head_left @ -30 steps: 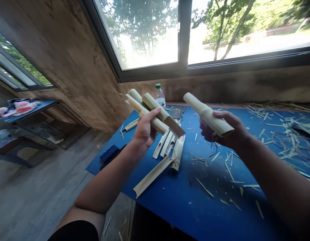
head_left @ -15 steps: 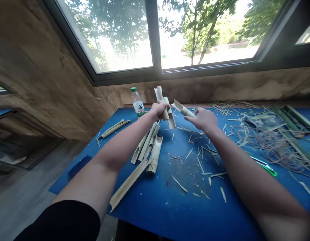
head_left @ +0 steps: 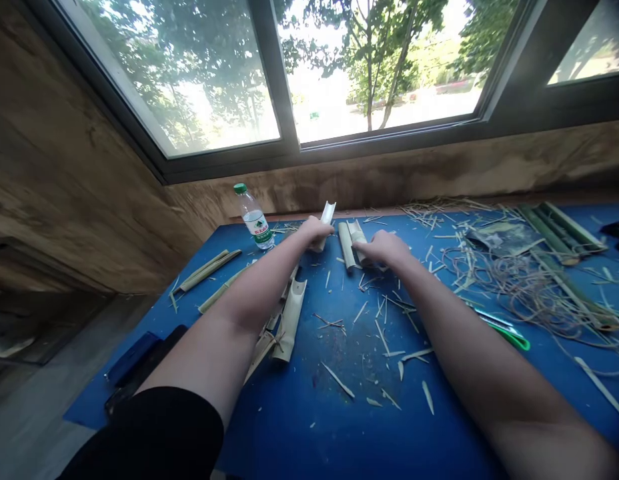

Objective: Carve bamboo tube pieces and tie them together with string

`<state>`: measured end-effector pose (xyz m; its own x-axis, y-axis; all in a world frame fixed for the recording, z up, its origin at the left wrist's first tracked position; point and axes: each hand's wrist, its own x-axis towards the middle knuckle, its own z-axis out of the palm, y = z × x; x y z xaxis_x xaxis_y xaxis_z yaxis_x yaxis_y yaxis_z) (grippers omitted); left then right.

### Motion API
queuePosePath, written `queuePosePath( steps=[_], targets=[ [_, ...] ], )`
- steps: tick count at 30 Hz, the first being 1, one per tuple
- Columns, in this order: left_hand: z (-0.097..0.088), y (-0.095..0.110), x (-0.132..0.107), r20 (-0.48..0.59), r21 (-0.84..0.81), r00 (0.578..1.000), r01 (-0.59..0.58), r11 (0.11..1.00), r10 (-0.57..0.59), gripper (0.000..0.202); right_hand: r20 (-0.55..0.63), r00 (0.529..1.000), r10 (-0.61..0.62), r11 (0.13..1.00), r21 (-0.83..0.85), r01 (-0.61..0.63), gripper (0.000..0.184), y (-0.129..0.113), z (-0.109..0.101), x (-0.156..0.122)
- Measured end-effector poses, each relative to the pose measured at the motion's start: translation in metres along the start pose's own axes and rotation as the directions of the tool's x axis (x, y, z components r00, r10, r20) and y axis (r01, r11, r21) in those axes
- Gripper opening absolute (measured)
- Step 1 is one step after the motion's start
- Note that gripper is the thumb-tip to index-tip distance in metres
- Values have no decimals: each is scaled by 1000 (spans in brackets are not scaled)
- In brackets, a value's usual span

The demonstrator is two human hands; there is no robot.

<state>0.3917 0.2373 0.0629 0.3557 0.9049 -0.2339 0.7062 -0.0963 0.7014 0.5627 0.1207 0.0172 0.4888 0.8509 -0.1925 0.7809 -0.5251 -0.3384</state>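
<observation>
Both my arms reach far across the blue table (head_left: 339,427). My left hand (head_left: 315,231) is closed round a pale split bamboo piece (head_left: 327,215) that sticks up behind the knuckles. My right hand (head_left: 385,248) rests with curled fingers on two short split bamboo pieces (head_left: 350,240) lying side by side on the table near the back edge. Under my left forearm lies a pile of split bamboo halves (head_left: 289,319).
A plastic water bottle (head_left: 251,217) with a green cap stands at the back left. Thin bamboo strips (head_left: 209,267) lie at the left edge. Shavings and curled fibres (head_left: 514,273) cover the right side, with green bamboo lengths (head_left: 559,230) and a green-handled tool (head_left: 509,333). A window runs behind.
Both hands have moved away from me and down to the back of the table. The bamboo in my right hand now lies on the table; my view has swung right.
</observation>
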Motion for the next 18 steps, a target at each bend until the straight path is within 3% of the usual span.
queuePosePath(
  steps=[5,8,10,12,14,16,18],
  targets=[
    [-5,-5,-11,15,200,999,33,979,-36,44,-15,1000,-13,1000,-4,13,70,-5,0,-4],
    [-10,-6,-29,43,241,998,-56,969,47,42,-28,1000,-11,1000,-13,11,77,-6,-2,-7],
    [-25,-16,-49,19,257,991,-132,957,132,41,-32,1000,0,1000,-26,-1,81,-4,-4,-9],
    [-55,-39,-80,-32,269,976,-201,942,217,38,-30,1000,5,999,-41,-7,83,-2,-7,-12],
    [-95,-75,-121,-105,284,966,-200,938,238,31,-53,999,-2,998,-55,-1,85,1,-11,-14],
    [-134,-120,-172,-222,303,955,-123,945,195,31,-97,995,0,997,-73,-7,80,2,-15,-18],
    [-160,-167,-229,-339,299,934,-9,954,115,31,-142,990,2,996,-85,-14,67,0,-21,-21]
  ],
)
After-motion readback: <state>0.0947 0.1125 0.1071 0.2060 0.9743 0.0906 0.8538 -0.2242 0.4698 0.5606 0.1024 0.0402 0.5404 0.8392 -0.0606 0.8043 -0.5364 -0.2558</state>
